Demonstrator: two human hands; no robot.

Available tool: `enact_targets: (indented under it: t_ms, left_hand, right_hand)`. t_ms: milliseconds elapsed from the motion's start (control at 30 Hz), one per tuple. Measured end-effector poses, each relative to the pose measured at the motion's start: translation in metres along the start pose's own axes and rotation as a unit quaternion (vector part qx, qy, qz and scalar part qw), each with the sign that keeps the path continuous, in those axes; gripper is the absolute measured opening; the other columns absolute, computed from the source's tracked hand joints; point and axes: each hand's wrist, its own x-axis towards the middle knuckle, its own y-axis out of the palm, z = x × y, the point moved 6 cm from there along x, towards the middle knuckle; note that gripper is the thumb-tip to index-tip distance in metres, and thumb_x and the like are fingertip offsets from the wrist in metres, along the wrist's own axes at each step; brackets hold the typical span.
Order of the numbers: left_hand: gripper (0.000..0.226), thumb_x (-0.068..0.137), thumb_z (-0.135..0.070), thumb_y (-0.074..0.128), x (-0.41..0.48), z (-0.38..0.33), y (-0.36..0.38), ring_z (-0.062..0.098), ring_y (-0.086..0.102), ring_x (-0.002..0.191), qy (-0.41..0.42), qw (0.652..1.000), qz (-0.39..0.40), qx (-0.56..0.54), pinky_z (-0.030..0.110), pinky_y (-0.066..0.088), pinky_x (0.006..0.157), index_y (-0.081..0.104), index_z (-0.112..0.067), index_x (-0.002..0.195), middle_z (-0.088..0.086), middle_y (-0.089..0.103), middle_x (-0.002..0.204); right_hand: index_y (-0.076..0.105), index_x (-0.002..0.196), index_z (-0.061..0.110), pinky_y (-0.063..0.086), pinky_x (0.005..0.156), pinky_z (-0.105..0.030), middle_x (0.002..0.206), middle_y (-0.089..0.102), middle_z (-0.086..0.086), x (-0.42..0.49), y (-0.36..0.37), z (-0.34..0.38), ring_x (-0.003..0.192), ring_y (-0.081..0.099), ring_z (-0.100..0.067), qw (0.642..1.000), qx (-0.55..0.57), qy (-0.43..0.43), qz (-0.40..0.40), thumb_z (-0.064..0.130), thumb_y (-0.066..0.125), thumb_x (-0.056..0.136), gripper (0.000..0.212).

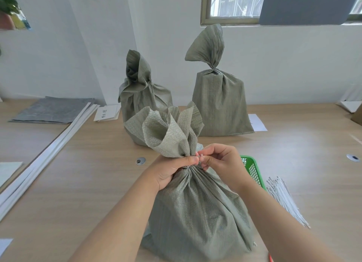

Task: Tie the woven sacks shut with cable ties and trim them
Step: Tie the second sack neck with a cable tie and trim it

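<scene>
A grey-green woven sack [195, 212] stands on the table right in front of me, its top gathered into a neck with the mouth fanning out above. My left hand [172, 170] grips the gathered neck from the left. My right hand [219, 163] pinches a thin white cable tie [199, 157] at the right side of the neck, fingertips close to my left thumb. The tie is mostly hidden by my fingers. A bundle of white cable ties [284, 199] lies on the table at the right.
Two more sacks stand behind: one at centre left [141, 97], one tied at centre right [219, 101]. A green plastic basket [252, 169] sits behind my right wrist. Flat grey sacks [52, 109] and white strips [45, 150] lie at the left.
</scene>
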Motion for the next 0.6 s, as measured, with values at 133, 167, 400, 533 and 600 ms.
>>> enact_targets:
  t_ms: [133, 167, 400, 533, 600]
  left_hand:
    - [0.021, 0.083, 0.005, 0.073, 0.0025, 0.0054, -0.0045, 0.012, 0.07, 0.088, -0.005, 1.0, 0.005, -0.01, 0.024, 0.057, 0.086, 0.08, -0.014, 0.082, 0.002, 0.077, 0.088]
    - [0.019, 0.082, 0.004, 0.073, 0.0033, 0.0066, -0.0053, 0.012, 0.07, 0.089, -0.005, 1.0, 0.007, -0.01, 0.025, 0.057, 0.086, 0.079, -0.014, 0.084, 0.003, 0.077, 0.09]
    - [0.011, 0.072, -0.009, 0.078, 0.0057, 0.009, -0.0065, 0.012, 0.069, 0.087, -0.016, 1.0, -0.002, 0.017, 0.029, 0.052, 0.089, 0.08, -0.016, 0.08, 0.002, 0.076, 0.086]
    - [0.011, 0.071, -0.007, 0.077, 0.0063, 0.0094, -0.0063, 0.01, 0.07, 0.081, -0.014, 1.0, -0.002, 0.006, 0.024, 0.055, 0.084, 0.079, -0.014, 0.08, 0.002, 0.076, 0.082]
    - [0.013, 0.076, -0.001, 0.078, 0.0067, 0.0101, -0.0066, 0.012, 0.07, 0.083, -0.014, 1.0, -0.002, 0.006, 0.023, 0.056, 0.083, 0.077, -0.012, 0.084, 0.002, 0.076, 0.083]
  right_hand:
    - [0.069, 0.089, -0.013, 0.053, 0.062, -0.032, 0.074, 0.069, -0.015, 0.0017, -0.0035, -0.0012, 0.061, 0.059, -0.022, 1.0, -0.023, -0.003, -0.005, -0.012, 0.069, 0.083, 0.006]
    - [0.069, 0.089, -0.013, 0.053, 0.062, -0.032, 0.075, 0.069, -0.015, 0.0019, -0.0042, -0.0015, 0.06, 0.059, -0.022, 1.0, -0.027, -0.003, -0.005, -0.012, 0.069, 0.083, 0.006]
    - [0.068, 0.09, -0.014, 0.051, 0.062, -0.032, 0.076, 0.07, -0.016, 0.0032, -0.0039, -0.0019, 0.065, 0.058, -0.028, 1.0, -0.022, -0.01, 0.007, -0.011, 0.07, 0.082, 0.009]
    - [0.068, 0.09, -0.014, 0.052, 0.062, -0.031, 0.074, 0.071, -0.007, 0.0027, -0.003, -0.0006, 0.064, 0.058, -0.024, 1.0, -0.023, -0.012, 0.014, -0.01, 0.071, 0.081, 0.01]
    - [0.069, 0.09, -0.013, 0.051, 0.062, -0.03, 0.074, 0.071, -0.008, 0.0021, -0.0025, 0.0004, 0.064, 0.059, -0.023, 1.0, -0.023, -0.013, 0.016, -0.01, 0.071, 0.082, 0.009]
